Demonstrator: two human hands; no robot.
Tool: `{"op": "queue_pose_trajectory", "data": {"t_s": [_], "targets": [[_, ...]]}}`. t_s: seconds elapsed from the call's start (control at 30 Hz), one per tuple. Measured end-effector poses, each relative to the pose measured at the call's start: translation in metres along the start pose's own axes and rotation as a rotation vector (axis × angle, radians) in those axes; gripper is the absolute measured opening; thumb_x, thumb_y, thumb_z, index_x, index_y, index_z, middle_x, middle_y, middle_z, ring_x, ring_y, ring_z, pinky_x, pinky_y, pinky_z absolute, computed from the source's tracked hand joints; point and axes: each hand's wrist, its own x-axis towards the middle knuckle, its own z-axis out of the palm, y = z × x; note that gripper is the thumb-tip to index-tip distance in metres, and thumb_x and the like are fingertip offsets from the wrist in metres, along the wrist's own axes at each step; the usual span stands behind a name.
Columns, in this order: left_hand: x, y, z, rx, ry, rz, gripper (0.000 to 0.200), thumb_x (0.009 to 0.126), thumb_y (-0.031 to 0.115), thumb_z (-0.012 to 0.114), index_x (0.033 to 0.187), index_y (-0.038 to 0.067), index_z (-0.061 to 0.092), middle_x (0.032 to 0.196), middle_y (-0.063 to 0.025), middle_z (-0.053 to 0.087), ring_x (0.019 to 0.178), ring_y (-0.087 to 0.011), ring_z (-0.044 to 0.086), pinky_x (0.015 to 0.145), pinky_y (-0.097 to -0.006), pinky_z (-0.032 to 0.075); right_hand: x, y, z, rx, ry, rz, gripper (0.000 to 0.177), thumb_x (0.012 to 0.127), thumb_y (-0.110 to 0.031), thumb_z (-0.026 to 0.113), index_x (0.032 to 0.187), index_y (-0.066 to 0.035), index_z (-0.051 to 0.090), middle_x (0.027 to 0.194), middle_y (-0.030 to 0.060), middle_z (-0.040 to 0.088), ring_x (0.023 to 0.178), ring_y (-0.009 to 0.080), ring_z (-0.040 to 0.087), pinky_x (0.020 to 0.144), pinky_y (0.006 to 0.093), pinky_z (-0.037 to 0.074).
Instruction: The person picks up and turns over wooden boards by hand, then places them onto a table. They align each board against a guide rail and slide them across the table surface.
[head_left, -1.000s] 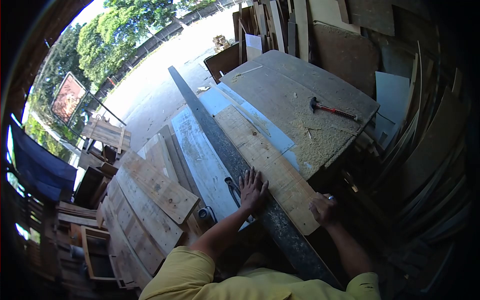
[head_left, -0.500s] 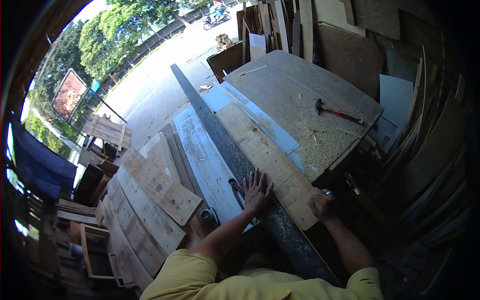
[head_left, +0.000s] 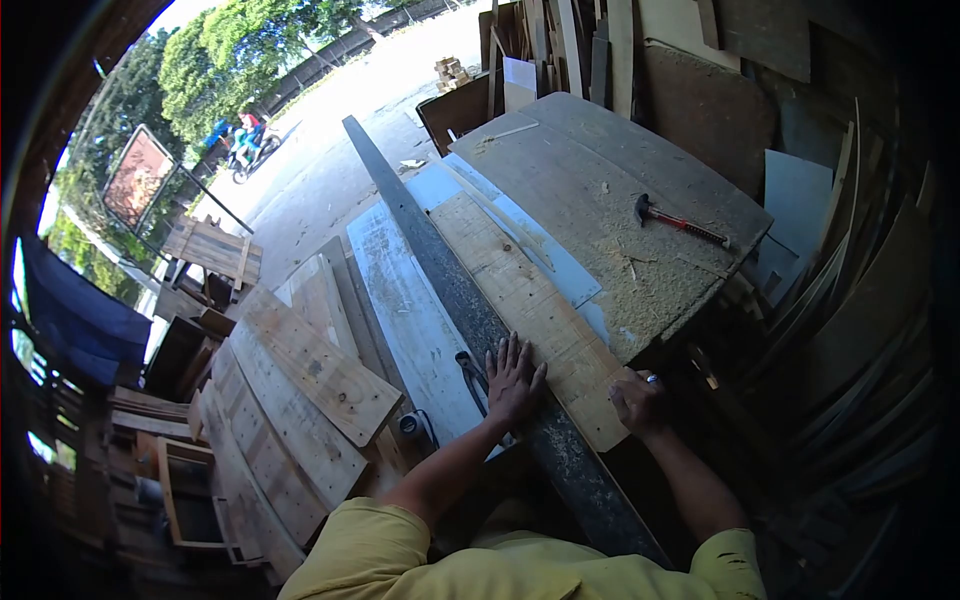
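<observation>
My left hand (head_left: 515, 382) lies with fingers spread across a long dark straight bar (head_left: 440, 265) and the edge of a pale wooden plank (head_left: 530, 300) beside it. My right hand (head_left: 637, 402) is closed at the plank's near right edge, a ring-like shiny spot on one finger. Whatever its fingers hold, if anything, is hidden. Left of the bar, dark pincers (head_left: 470, 380) rest on a whitish worn board (head_left: 395, 285), close to my left hand.
A red-handled hammer (head_left: 682, 222) lies among sawdust on the brown tabletop (head_left: 600, 150). Loose planks (head_left: 315, 365) spread out at left, near a small round device (head_left: 408, 424). Offcuts lean against the right wall. Outside, a person rides a motorbike (head_left: 247, 150).
The motorbike outside has crossed from the upper middle to the left. My right hand has shifted slightly up along the plank's edge. My left hand stays flat on the bar.
</observation>
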Motion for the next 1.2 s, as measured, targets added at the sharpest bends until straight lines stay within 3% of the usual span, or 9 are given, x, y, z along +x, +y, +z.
{"op": "queue_pose_trajectory", "data": {"t_s": [0.3,0.43,0.5,0.57,0.6,0.67,0.7,0.77,1.2], "targets": [[0.003,-0.009,0.007,-0.005,-0.013,0.030,0.063,0.098,0.048,0.037,0.146,0.007,0.036,0.159,-0.0135,0.014,0.148,-0.0312,0.006,0.117,-0.0498,-0.002,0.000,0.002,0.004,0.006,0.095,0.035,0.015,0.083,-0.023,0.062,0.081,-0.008,0.064,0.088,0.0124,0.067,0.081,0.0330,0.063,0.072,0.0431,0.049],[0.018,-0.022,0.005,-0.056,-0.049,0.015,0.061,0.098,0.046,0.038,0.143,0.006,0.040,0.159,-0.0139,0.015,0.148,-0.0321,0.005,0.117,-0.0522,-0.002,-0.001,-0.013,-0.010,-0.174,0.090,0.153,0.020,0.082,-0.021,0.065,0.092,-0.004,0.065,0.108,0.0169,0.063,0.100,0.0352,0.060,0.084,0.0440,0.047],[0.040,-0.030,-0.004,-0.045,-0.065,0.014,0.061,0.097,0.046,0.038,0.143,0.005,0.040,0.159,-0.0140,0.016,0.148,-0.0325,0.005,0.116,-0.0536,-0.001,-0.021,-0.021,-0.010,-0.188,0.041,0.323,0.029,0.084,-0.022,0.065,0.105,-0.002,0.062,0.116,0.0200,0.059,0.106,0.0354,0.057,0.089,0.0445,0.045],[0.069,-0.038,-0.016,-0.039,-0.076,0.009,0.062,0.097,0.046,0.039,0.143,0.005,0.040,0.158,-0.0141,0.016,0.148,-0.0328,0.005,0.116,-0.0550,0.000,-0.043,-0.024,-0.007,-0.113,0.089,0.740,0.037,0.089,-0.025,0.063,0.116,-0.001,0.057,0.112,0.0205,0.059,0.102,0.0331,0.057,0.091,0.0451,0.044],[0.085,-0.043,-0.021,0.022,-0.091,0.020,0.062,0.097,0.046,0.038,0.143,0.005,0.040,0.159,-0.0122,0.016,0.148,-0.0326,0.004,0.116,-0.0560,0.002,-0.062,-0.018,-0.001,-0.122,0.082,0.732,0.037,0.089,-0.025,0.063,0.116,-0.001,0.057,0.112,0.0205,0.059,0.102,0.0331,0.057,0.091,0.0451,0.044],[0.109,-0.052,-0.028,0.097,-0.095,0.050,0.064,0.097,0.048,0.036,0.146,0.005,0.036,0.159,-0.0105,0.018,0.148,-0.0325,0.007,0.114,-0.0601,0.005,-0.085,-0.007,0.014,0.005,-0.015,0.989,0.038,0.094,-0.026,0.059,0.127,-0.008,0.052,0.080,0.0105,0.061,0.057,0.0186,0.056,0.055,0.0338,0.048],[0.116,-0.055,-0.033,0.087,-0.094,0.050,0.064,0.097,0.048,0.036,0.146,0.005,0.036,0.159,-0.0105,0.018,0.148,-0.0325,0.007,0.114,-0.0601,0.005,-0.085,-0.007,0.013,-0.006,-0.015,0.985,0.038,0.094,-0.026,0.059,0.127,-0.008,0.052,0.080,0.0105,0.061,0.057,0.0186,0.056,0.055,0.0338,0.048],[0.126,-0.058,-0.045,0.126,-0.263,0.048,0.065,0.097,0.048,0.036,0.146,0.005,0.034,0.158,-0.0113,0.021,0.147,-0.0330,0.013,0.114,-0.0607,0.005,-0.056,-0.037,-0.006,0.508,0.057,1.133,0.035,0.097,-0.023,0.054,0.129,-0.008,0.049,0.070,0.0042,0.057,0.042,0.0092,0.046,0.039,0.0248,0.037],[0.148,-0.082,-0.035,0.142,-0.190,0.161,0.064,0.097,0.043,0.037,0.143,-0.002,0.036,0.154,-0.0173,0.029,0.145,-0.0315,0.021,0.115,-0.0590,0.008,-0.026,-0.041,-0.008,0.603,-0.008,1.177,0.031,0.098,-0.018,0.052,0.127,-0.007,0.050,0.071,0.0029,0.057,0.039,0.0058,0.044,0.033,0.0217,0.034]]}}
